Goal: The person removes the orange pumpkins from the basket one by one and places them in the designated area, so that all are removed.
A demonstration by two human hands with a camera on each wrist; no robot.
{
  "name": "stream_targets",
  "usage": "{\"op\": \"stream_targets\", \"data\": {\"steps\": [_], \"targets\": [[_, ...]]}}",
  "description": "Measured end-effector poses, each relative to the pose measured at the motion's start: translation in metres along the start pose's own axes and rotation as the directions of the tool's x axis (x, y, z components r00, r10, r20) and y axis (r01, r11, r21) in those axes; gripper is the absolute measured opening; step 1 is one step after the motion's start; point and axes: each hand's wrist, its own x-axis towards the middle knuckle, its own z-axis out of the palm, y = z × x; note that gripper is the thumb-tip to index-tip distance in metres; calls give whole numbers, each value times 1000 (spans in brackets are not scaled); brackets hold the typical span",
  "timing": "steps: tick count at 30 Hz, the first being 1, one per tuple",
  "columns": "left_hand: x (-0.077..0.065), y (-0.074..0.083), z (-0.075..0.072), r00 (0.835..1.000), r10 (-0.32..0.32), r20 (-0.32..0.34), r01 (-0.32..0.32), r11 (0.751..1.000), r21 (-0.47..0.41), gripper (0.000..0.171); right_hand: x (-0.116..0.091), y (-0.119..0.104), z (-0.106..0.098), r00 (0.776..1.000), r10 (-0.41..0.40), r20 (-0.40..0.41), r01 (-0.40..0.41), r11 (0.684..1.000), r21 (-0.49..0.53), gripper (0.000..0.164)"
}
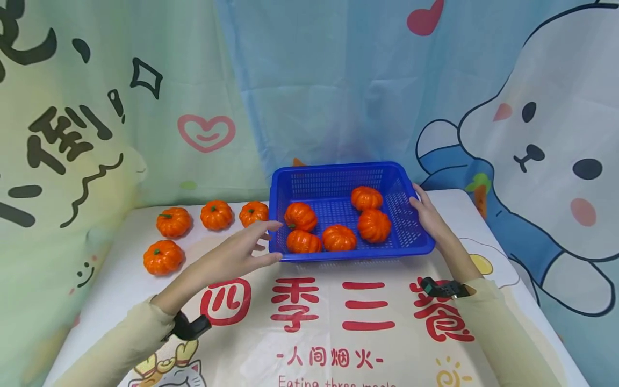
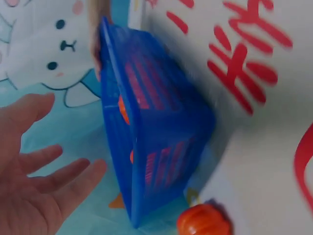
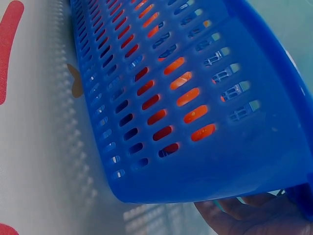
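Observation:
A blue plastic basket point(image 1: 348, 253) with slotted walls stands at the back of the table, several small orange pumpkins point(image 1: 339, 237) lying inside it. At its right end my right hand point(image 1: 429, 214) grips the rim; in the right wrist view part of that hand point(image 3: 259, 215) shows beneath the basket's end wall point(image 3: 220, 166). My left hand point(image 1: 244, 250) is beside the basket's left end, fingers spread and holding nothing. The left wrist view shows those fingers point(image 2: 80, 188) apart from the blue rim.
Several more pumpkins point(image 1: 173, 222) sit on the table's back left, one of them point(image 1: 253, 213) close to the basket's left wall. A printed cloth point(image 1: 333, 301) with red characters covers the table. Behind hangs a pastel cartoon curtain point(image 1: 314, 80).

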Motion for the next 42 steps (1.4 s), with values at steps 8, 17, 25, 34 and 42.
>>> {"op": "stream_targets", "data": {"steps": [8,17,25,34,42], "targets": [[58,0,-17,997,52,53,-60,986,157,55,5,5,-4,1000,-2,-4,2,1000,18,60],[92,-13,-16,991,63,118,-81,984,156,49,22,32,-10,1000,-16,-26,15,999,-29,60],[121,-22,-13,959,-60,277,-17,964,267,51,10,14,-3,1000,2,-4,-2,1000,0,60],[156,-27,-2,913,-102,396,-46,937,347,60,10,8,-4,1000,3,-13,-3,1000,-6,60],[168,-38,7,905,-136,404,-27,927,373,56,21,30,-6,1000,-17,-24,16,999,-31,60]]}}
